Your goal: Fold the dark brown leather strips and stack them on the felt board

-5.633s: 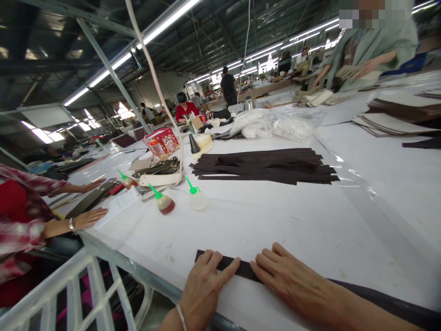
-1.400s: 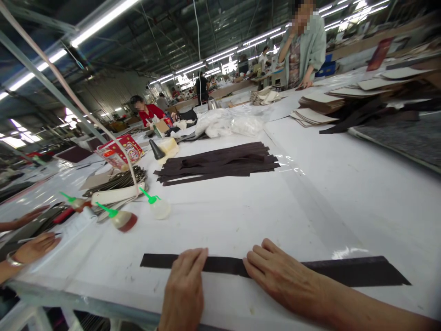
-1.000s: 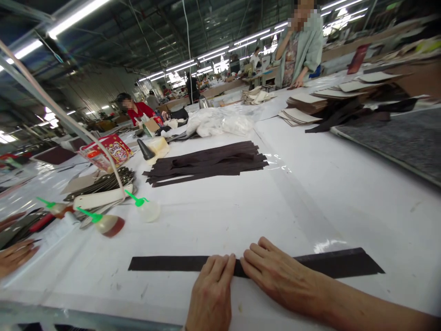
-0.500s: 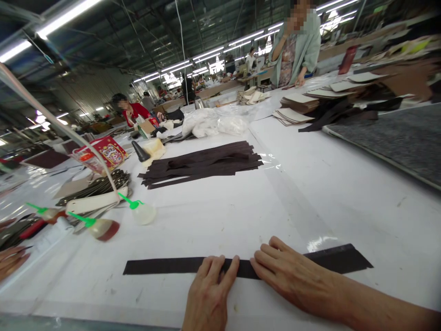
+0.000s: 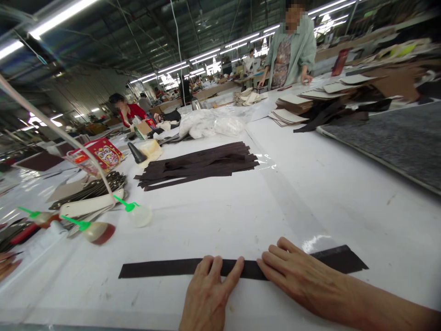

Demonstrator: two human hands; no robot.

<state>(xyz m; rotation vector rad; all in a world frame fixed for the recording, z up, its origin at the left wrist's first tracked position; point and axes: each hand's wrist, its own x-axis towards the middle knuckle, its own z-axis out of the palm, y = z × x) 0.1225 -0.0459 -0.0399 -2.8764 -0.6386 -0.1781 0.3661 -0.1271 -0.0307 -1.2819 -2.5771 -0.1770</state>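
A long dark brown strip (image 5: 155, 269) lies across the white table in front of me. Left of my hands it looks narrow, as if folded over; toward its right end it widens, with a raised edge along the top. My left hand (image 5: 208, 289) rests on its middle, fingertips pressing down, with the thumb spread away from the fingers. To the right, my right hand (image 5: 296, 271) has its fingers bent together at the strip, pinching or pressing its edge; the fingertips' undersides are hidden. A pile of similar dark strips (image 5: 200, 164) lies farther back.
Squeeze bottles with green spouts (image 5: 99, 233) stand at the left, near another person's hand (image 5: 8, 266). Clear plastic bags (image 5: 210, 124) lie behind the pile. At the right are stacked pieces (image 5: 292, 103) and a grey board (image 5: 389, 138). A person in a light green shirt (image 5: 306, 41) stands across the table.
My right hand has slid slightly right along the strip, widening the gap between my hands. My left thumb has spread farther out. The person across has lowered a raised hand to the table.
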